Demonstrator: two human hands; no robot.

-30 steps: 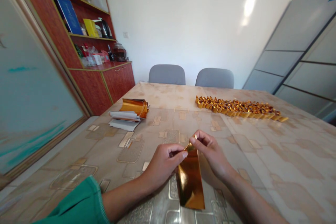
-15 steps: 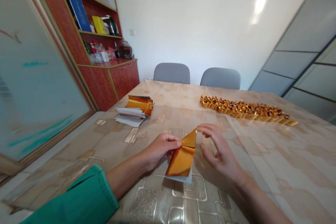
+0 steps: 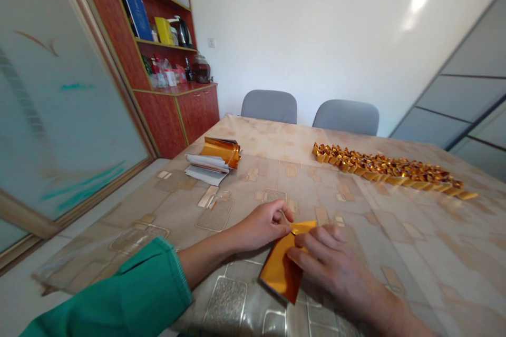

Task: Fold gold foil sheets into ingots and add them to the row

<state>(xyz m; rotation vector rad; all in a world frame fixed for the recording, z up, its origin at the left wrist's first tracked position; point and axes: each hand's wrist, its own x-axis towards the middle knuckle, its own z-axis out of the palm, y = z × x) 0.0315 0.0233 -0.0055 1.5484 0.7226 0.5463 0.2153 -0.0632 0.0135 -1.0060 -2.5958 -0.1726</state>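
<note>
A folded sheet of gold foil paper (image 3: 281, 269) lies low over the near part of the table, slanting away from me. My left hand (image 3: 265, 225) pinches its far left edge between thumb and fingers. Over its right side is my right hand (image 3: 330, 255), fingers bent and pressed onto the gold surface, hiding part of the sheet. The far corner of the paper pokes out between the two hands. At the back left sits a curled stack of gold and white paper sheets (image 3: 222, 152). Rows of folded gold paper pieces (image 3: 387, 168) stretch across the right side.
A patterned cloth covers the table (image 3: 197, 253). Two grey chairs (image 3: 269, 106) stand along its far edge. To the left are a red-brown shelf cabinet (image 3: 177, 110) and a frosted glass door (image 3: 71, 116); grey panels (image 3: 454, 105) lean at the right.
My right hand has come from beside the paper onto its right side. The paper has been lowered and its far end folded over further. The camera view has turned slightly left.
</note>
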